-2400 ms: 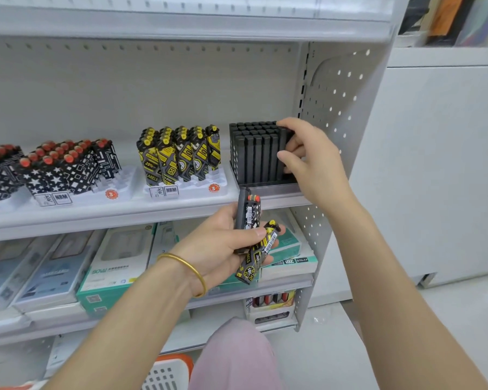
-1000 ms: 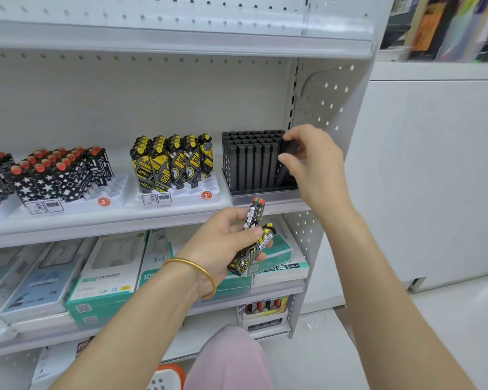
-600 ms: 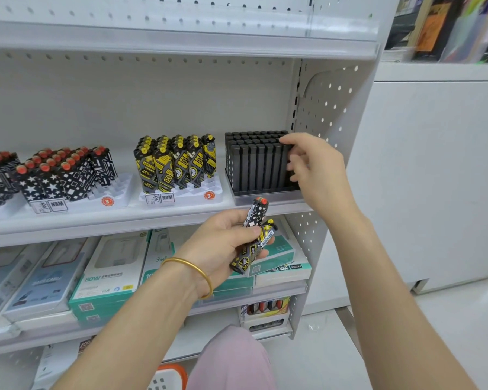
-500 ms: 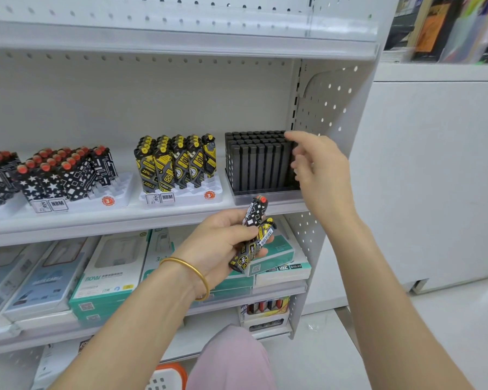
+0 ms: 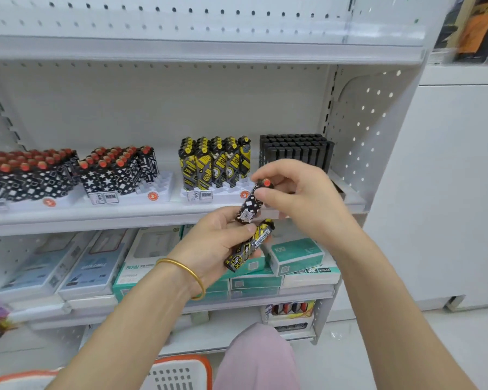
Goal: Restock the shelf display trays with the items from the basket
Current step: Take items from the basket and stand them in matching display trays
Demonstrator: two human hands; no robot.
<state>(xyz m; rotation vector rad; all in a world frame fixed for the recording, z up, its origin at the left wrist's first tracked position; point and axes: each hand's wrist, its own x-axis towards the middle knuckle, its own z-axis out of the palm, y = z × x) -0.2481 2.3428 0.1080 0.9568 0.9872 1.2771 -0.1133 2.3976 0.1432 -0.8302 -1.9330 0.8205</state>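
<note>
The step in hand looks like a hand-over: the red-cap stick [image 5: 252,205], at the centre of the frame just in front of the shelf edge [image 5: 96,218], is being passed from the left hand [image 5: 214,243] to the right hand [image 5: 302,198] for shelving. The left hand's fingers are curled, its thumb [image 5: 237,228] pressing the lower end of that stick, and the same grip holds a yellow stick [image 5: 248,246], which lies slanted just below it. The right hand's thumb and forefinger [image 5: 276,197] are closed in a pinch on the stick's upper end, right by the red cap; its other fingers are loosely bent and touch nothing that can be made out. Both hands therefore have hold of the red-cap stick. The next move, as I judge it, needs the left thumb to ease off so the right hand can draw the stick free without dragging the yellow one along, then carry it towards the left of the frame to the red-cap tray [image 5: 159,187], which shows bare slots at its front right, and stand it cap up. The yellow stick would go afterwards to the yellow tray [image 5: 228,190], centre of the frame, also with bare front slots. The black block [image 5: 293,153] at centre right looks full. The basket [image 5: 181,371] sits at the bottom edge; its contents are hidden.
</note>
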